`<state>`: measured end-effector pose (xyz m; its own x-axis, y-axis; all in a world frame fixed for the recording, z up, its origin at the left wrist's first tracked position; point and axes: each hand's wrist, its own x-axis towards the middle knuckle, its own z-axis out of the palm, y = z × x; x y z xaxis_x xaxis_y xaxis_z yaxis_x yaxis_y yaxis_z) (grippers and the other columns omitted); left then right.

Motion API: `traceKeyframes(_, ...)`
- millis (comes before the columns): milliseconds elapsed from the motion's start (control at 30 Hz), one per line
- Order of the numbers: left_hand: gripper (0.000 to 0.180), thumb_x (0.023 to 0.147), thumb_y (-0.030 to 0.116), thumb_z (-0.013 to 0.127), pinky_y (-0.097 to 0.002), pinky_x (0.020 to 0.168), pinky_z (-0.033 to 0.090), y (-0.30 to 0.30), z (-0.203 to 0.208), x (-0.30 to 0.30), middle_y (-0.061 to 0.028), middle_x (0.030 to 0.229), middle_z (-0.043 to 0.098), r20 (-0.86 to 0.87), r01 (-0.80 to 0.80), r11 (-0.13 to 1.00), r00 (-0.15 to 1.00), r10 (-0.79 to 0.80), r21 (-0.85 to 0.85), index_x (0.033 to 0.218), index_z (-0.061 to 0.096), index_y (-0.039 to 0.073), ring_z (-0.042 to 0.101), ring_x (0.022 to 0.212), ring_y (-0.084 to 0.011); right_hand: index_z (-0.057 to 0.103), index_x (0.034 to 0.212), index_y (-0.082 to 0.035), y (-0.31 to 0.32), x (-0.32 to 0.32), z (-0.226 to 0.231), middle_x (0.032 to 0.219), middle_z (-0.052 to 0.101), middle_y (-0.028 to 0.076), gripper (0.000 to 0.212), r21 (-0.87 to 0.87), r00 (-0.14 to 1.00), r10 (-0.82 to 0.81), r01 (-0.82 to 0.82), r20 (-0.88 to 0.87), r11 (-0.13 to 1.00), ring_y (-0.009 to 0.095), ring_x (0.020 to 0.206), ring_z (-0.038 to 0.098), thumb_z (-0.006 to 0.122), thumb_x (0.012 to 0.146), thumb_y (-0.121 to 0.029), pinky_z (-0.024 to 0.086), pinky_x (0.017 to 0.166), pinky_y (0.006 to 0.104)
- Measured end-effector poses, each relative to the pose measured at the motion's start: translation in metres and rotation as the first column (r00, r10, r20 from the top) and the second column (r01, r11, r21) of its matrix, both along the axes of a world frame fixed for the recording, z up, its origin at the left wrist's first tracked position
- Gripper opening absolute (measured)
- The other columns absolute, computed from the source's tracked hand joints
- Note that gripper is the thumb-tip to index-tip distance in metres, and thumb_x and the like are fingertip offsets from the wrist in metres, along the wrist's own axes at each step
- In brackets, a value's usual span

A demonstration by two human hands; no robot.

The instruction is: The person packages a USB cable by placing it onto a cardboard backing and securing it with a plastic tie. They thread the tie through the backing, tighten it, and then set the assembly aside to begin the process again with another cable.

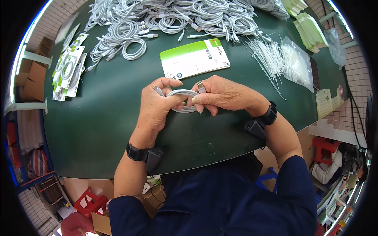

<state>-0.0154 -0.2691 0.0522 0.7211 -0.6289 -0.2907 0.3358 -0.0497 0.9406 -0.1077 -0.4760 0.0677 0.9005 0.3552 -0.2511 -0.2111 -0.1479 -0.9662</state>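
Both my hands grip one coiled white cable (pixel 183 94) just above the dark green table (pixel 102 114). My left hand (pixel 156 105) pinches the coil's left side, and one metal plug sticks up by its thumb. My right hand (pixel 222 94) pinches the right side, with the other plug standing up at its fingertips. A green and white packaging card (pixel 195 58) lies flat on the table just beyond my hands.
A heap of coiled white cables (pixel 173 17) fills the table's far side. White cable ties (pixel 269 55) and clear bags (pixel 297 63) lie at the right, packed cables (pixel 70 70) at the left, green cards (pixel 311 33) at far right. Red stools stand below the table.
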Motion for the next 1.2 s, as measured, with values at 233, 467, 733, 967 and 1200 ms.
traceKeyframes(233,0.011,0.088,0.004,0.072,-0.0255,0.058,0.049,-0.011,-0.002,-0.01,-0.0062,0.071,0.07,0.756,-0.158,0.955,0.648,-0.092,0.252,0.097,0.074,-0.001,0.062,0.06,-0.0102,0.067,0.085,-0.001,0.011,0.001,-0.003,0.077,0.065,0.002,0.04,-0.044,0.998,-0.009,0.012,0.063,0.999,0.008,0.055,0.055,0.054,0.104,-0.033,0.046,0.054,0.0242)
traceKeyframes(467,0.016,0.087,0.005,0.073,-0.0288,0.059,0.049,-0.013,-0.003,-0.008,-0.0052,0.067,0.068,0.598,-0.037,0.968,0.792,-0.122,0.247,0.103,0.075,0.001,0.058,0.058,-0.0117,0.067,0.084,-0.002,0.005,0.0,0.001,0.072,0.064,0.002,0.04,-0.087,0.999,-0.019,0.023,0.042,0.996,0.009,0.056,0.057,0.054,0.105,-0.034,0.047,0.055,0.0255)
traceKeyframes(733,0.061,0.079,0.005,0.079,-0.0298,0.072,0.052,-0.025,0.025,-0.009,-0.0096,0.103,0.068,0.833,-0.222,0.973,0.548,0.068,0.066,0.136,0.057,0.0,0.065,0.085,-0.0183,0.068,0.085,-0.001,-0.01,-0.005,0.015,0.069,0.063,0.002,0.04,-0.042,0.978,-0.178,0.184,0.113,0.982,0.008,0.057,0.058,0.054,0.105,-0.033,0.047,0.055,0.0238)
traceKeyframes(967,0.084,0.078,0.005,0.082,-0.0364,0.085,0.054,-0.029,0.055,-0.027,-0.0184,0.13,0.058,0.997,-0.225,0.974,0.077,0.015,0.002,0.149,0.039,0.0,0.065,0.106,-0.0312,0.067,0.089,-0.001,-0.028,-0.002,0.014,0.08,0.065,0.003,0.038,0.297,0.919,-0.393,0.366,0.032,0.882,0.008,0.059,0.057,0.056,0.106,-0.033,0.044,0.053,0.0228)
traceKeyframes(1200,0.079,0.077,0.007,0.084,-0.0415,0.085,0.056,-0.055,0.031,-0.036,-0.0198,0.12,0.063,0.903,0.028,0.994,0.417,-0.106,0.104,0.146,0.045,0.002,0.068,0.102,-0.0342,0.065,0.108,0.001,-0.026,0.003,0.01,0.088,0.065,0.004,0.033,0.546,0.906,-0.406,0.404,-0.124,0.734,0.007,0.061,0.054,0.062,0.103,-0.032,0.043,0.052,0.0213)
